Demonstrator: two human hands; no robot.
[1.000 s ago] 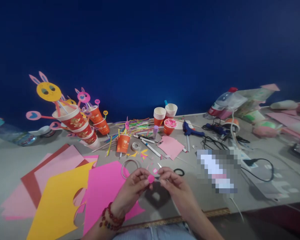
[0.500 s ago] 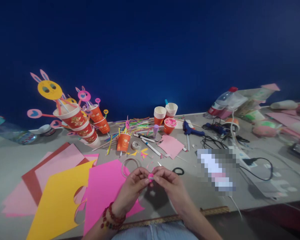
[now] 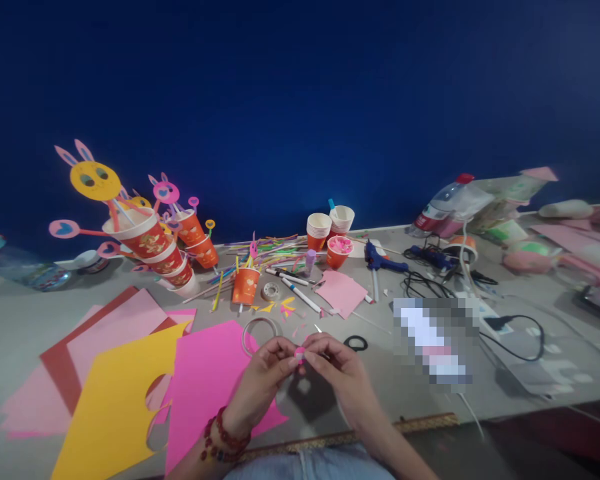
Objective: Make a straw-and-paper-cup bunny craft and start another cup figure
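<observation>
A small pink paper piece (image 3: pixel 300 352) with a pale, tape-like patch on it is pinched at the fingertips of both hands, above the table's front part. My left hand (image 3: pixel 265 377), a red bead bracelet on its wrist, grips the left side of it. From the right, the thumb and fingers of my right hand (image 3: pixel 340 367) close on the same piece. Fingers cover most of its outline. Just beyond my right hand lie scissors (image 3: pixel 356 343) with black handles, partly hidden. A large tape ring (image 3: pixel 245 337) rests behind my left hand, on the edge of a bright pink sheet (image 3: pixel 205 380).
Yellow card (image 3: pixel 113 393) with round cutouts overlaps pink and red sheets at left. Stacked cups (image 3: pixel 147 240) with paper bunny figures stand behind. Pens (image 3: pixel 300 293), a small tape roll (image 3: pixel 271 291) and paper scraps lie centrally. A blue glue gun (image 3: pixel 385 261) and cables are at right.
Both hands stay nearly in place, still pinching the pink piece, with only a slight shift of the fingers. The whole view has moved a little.
</observation>
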